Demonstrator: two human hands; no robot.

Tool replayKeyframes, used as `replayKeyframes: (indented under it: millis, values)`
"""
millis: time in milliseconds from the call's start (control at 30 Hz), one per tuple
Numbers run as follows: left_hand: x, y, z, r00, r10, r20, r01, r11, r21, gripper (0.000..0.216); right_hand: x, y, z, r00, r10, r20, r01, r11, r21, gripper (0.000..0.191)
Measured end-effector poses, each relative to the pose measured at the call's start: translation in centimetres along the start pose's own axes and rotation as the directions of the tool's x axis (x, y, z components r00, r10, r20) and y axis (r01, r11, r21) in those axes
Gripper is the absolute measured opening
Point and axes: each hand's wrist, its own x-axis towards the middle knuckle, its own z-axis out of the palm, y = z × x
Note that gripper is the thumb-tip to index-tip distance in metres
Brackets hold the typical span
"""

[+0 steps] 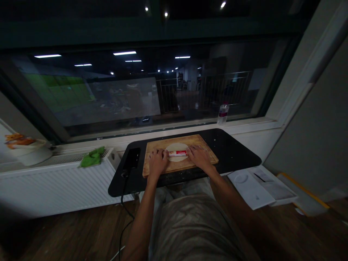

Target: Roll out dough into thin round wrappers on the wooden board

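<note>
A short rolling pin [177, 153] with a red and white printed wrapper lies crosswise over a round, flat sheet of pale dough [176, 146]. Under the dough is a wooden cutting board [154, 144]. My left hand [157, 161] rests on the pin's left end, its fingers curled over it. On the right end lies my right hand [199, 156], fingers bent over the pin. The pin's ends are hidden beneath both hands.
The board stands on a small black table [236, 154]. A phone-like black device [132, 158] with a cable lies at its left. Around it are a radiator [67, 188] with a green cloth [92, 157], a bottle [223, 114] on the sill, and a white box [252, 188].
</note>
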Motion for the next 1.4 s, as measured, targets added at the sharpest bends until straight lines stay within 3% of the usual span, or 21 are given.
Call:
replayKeyframes:
  millis: [967,1400]
  values:
    - [0.0,0.0,0.1,1.000,0.002,-0.013,-0.002,1.000,-0.010,0.041,-0.4,0.2,0.2,1.000,-0.025,-0.014,0.025,1.000,0.009,0.052]
    - [0.0,-0.1,0.2,1.000,0.010,-0.023,-0.009,1.000,0.005,0.040,1.6,0.5,0.5,1.000,-0.010,0.013,0.010,1.000,-0.012,0.055]
